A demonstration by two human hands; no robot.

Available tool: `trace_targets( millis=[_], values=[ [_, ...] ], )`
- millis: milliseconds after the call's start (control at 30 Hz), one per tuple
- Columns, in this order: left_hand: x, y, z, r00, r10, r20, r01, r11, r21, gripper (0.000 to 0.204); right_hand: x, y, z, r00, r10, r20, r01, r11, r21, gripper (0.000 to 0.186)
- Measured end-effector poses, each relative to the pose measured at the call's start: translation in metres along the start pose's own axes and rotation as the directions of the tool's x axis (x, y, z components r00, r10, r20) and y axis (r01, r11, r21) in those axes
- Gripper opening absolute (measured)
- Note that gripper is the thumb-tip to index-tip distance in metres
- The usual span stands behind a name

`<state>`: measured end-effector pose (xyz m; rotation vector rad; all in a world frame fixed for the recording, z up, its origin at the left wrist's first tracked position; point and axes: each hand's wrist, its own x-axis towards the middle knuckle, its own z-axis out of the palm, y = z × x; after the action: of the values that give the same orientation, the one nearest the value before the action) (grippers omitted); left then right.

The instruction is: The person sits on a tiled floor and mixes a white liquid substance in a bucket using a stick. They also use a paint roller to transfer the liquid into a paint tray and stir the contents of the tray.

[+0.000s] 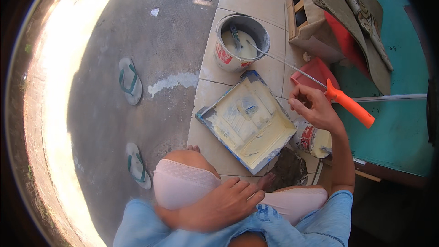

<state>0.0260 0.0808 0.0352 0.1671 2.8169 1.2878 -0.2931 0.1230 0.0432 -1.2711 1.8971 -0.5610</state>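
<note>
My right hand (316, 106) is raised above the right side of the paint tray, its thumb and fingertips curled toward each other. Whatever they pinch, if anything, is hidden. Right beside its knuckles is the orange handle (351, 104) of a paint roller frame; I cannot tell whether the hand bears it. Its thin metal rod (292, 66) reaches over the rim into a bucket (233, 63) of pale paint. Cream paint smears the tray (249, 121) in front of me. Across my lap rests my left hand (228, 203), fingers extended, holding nothing.
A smaller paint can (304, 137) with a red label stands right of the tray. Behind it are a red dustpan-like piece (315, 73) and a cloth-covered crate (315, 23). A green surface (388, 132) lies right. Two flip-flops (131, 81) sit on the pavement left of the tiled ledge.
</note>
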Motion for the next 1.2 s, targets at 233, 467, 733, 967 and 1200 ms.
trace_targets(
  millis=[233, 467, 733, 967, 1200],
  values=[
    [-0.012, -0.018, -0.013, 0.963, 0.062, -0.262, -0.083, 0.994, -0.07, 0.037, 0.293, 0.053, 0.026, 0.935, 0.156, -0.317, -0.301, 0.821, -0.485, 0.043],
    [-0.025, -0.034, -0.027, 0.95, -0.003, -0.312, -0.064, 0.976, -0.206, 0.036, 0.306, 0.075, 0.054, 0.889, -0.039, -0.457, -0.179, 0.887, -0.425, 0.041],
    [-0.019, -0.034, -0.031, 0.965, 0.093, -0.243, -0.153, 0.958, -0.243, 0.035, 0.2, 0.034, 0.013, 0.703, -0.126, -0.7, -0.146, 0.938, -0.315, 0.037],
    [-0.023, -0.025, -0.028, 0.965, 0.105, -0.238, -0.16, 0.962, -0.223, 0.038, 0.225, 0.088, 0.035, 0.83, -0.062, -0.554, -0.303, 0.783, -0.543, 0.025],
    [-0.03, -0.018, -0.027, 0.967, 0.081, -0.243, -0.129, 0.974, -0.187, 0.042, 0.273, 0.065, 0.075, 0.987, 0.051, -0.155, -0.161, 0.144, -0.976, 0.02]
  ],
)
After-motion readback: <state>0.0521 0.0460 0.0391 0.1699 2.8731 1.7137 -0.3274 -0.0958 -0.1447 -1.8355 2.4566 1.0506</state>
